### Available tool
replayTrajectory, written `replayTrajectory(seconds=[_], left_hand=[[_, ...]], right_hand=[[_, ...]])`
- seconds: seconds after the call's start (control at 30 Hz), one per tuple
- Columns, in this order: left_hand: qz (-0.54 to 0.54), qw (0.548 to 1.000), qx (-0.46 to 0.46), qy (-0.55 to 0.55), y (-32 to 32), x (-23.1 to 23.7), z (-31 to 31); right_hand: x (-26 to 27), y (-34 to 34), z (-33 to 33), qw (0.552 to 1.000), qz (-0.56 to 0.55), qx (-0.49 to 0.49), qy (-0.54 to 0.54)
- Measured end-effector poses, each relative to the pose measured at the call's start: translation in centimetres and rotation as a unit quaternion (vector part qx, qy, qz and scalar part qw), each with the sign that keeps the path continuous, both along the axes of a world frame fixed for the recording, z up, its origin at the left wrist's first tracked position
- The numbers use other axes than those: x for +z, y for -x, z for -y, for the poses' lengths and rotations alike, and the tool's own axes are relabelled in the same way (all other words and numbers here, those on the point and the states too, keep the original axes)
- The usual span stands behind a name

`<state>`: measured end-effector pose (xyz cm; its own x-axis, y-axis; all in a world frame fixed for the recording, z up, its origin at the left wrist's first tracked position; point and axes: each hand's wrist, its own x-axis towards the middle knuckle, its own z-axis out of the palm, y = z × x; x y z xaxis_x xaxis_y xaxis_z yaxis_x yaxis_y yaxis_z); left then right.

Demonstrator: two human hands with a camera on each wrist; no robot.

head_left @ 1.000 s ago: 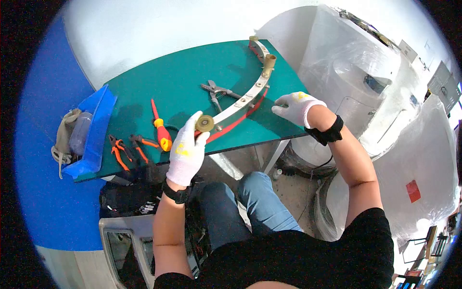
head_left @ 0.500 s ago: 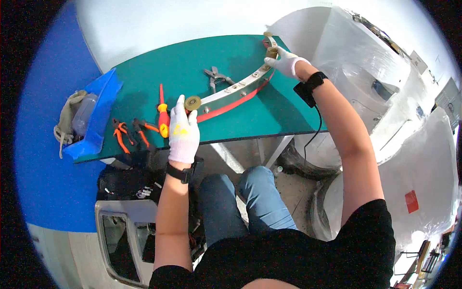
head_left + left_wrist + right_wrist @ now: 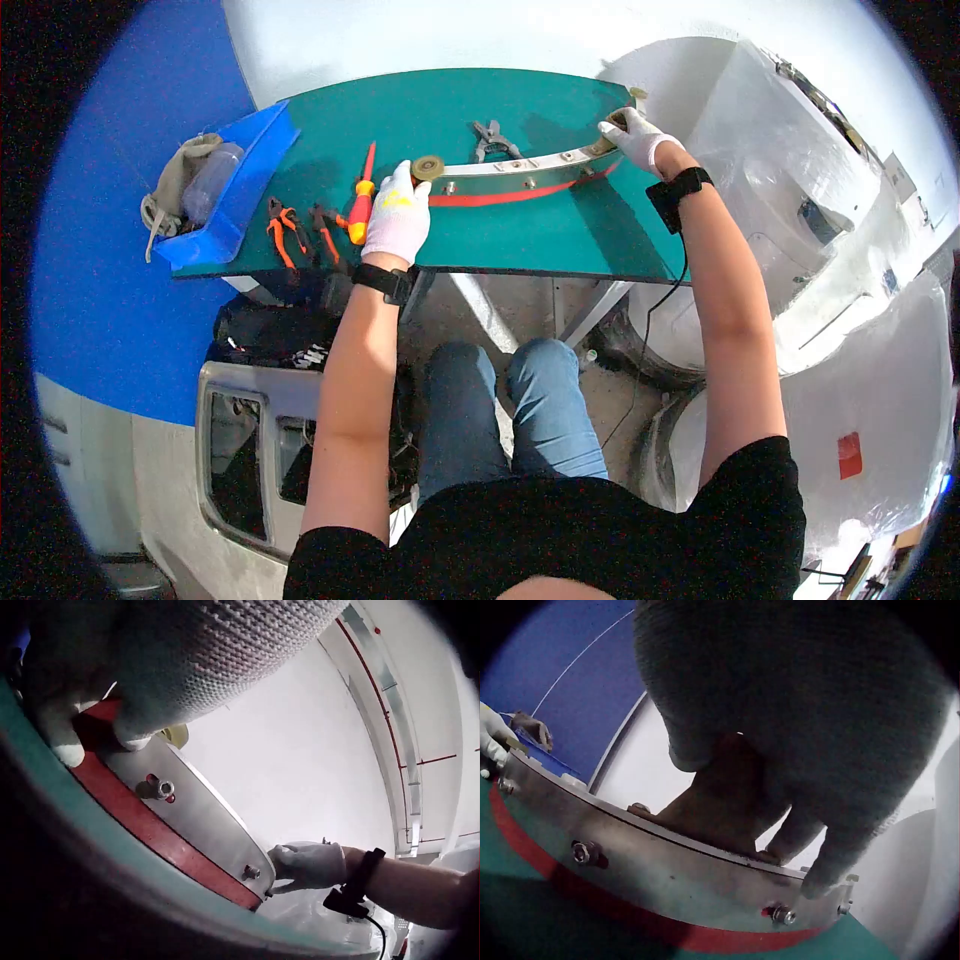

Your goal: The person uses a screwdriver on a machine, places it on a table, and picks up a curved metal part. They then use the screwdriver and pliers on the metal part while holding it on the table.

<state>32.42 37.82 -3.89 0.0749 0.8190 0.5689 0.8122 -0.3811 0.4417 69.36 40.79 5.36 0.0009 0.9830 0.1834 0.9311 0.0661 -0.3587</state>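
Observation:
A curved metal strip with a red lower edge stands on the green table. My gloved left hand grips its left end beside a round brass-coloured roller; in the left wrist view its fingertips pinch the red band. My gloved right hand holds the brown cylindrical piece near the right end. The right wrist view shows that hand curled round the brown cylinder above the strip, whose side carries bolts.
Grey pliers lie behind the strip. Left of my left hand are a red-yellow screwdriver and two orange-handled tools, one being pliers. A blue bin holds a cloth and a clear bottle. Plastic-wrapped objects stand at the right.
My right hand has moved from beside the strip onto the brown cylinder and grips it. The strip lies more crosswise in view, its left end still held by my left hand. The head view has shifted.

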Motion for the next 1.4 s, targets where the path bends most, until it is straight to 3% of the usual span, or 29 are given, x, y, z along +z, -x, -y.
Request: replayTrajectory(seconds=[0.3,0.37,0.43,0.67,0.73,0.97,1.1,1.2,1.4], left_hand=[[0.014,0.997,-0.036,0.069,0.1,2.3,3.1],[0.045,0.997,-0.040,0.047,-0.5,2.5,3.9],[0.028,0.998,-0.043,0.026,-0.3,1.1,3.3],[0.059,0.997,-0.047,-0.006,-1.0,0.7,3.1],[0.038,0.998,-0.027,-0.045,-1.1,0.7,2.4],[0.055,0.996,0.069,-0.012,-2.9,2.5,2.1],[0.016,0.995,0.044,-0.084,-3.6,1.9,2.5],[-0.002,0.999,0.039,-0.026,-4.2,2.3,4.8],[0.019,0.998,0.012,-0.055,-4.0,1.4,6.9]], right_hand=[[-0.3,1.0,1.8,1.000,-0.002,-0.014,-0.011],[-0.1,1.4,2.6,0.999,-0.006,0.005,-0.034],[0.3,2.1,3.2,0.999,-0.019,-0.043,-0.015],[0.5,2.3,3.4,0.997,-0.023,-0.071,-0.004],[-0.4,2.0,3.2,0.996,-0.050,-0.075,-0.024],[-0.9,3.2,3.2,0.983,-0.107,-0.149,-0.025],[-1.1,3.4,3.0,0.979,-0.149,-0.136,-0.036],[-0.5,3.8,3.3,0.980,-0.139,-0.137,-0.041],[-0.8,3.9,3.7,0.981,-0.123,-0.144,-0.043]])
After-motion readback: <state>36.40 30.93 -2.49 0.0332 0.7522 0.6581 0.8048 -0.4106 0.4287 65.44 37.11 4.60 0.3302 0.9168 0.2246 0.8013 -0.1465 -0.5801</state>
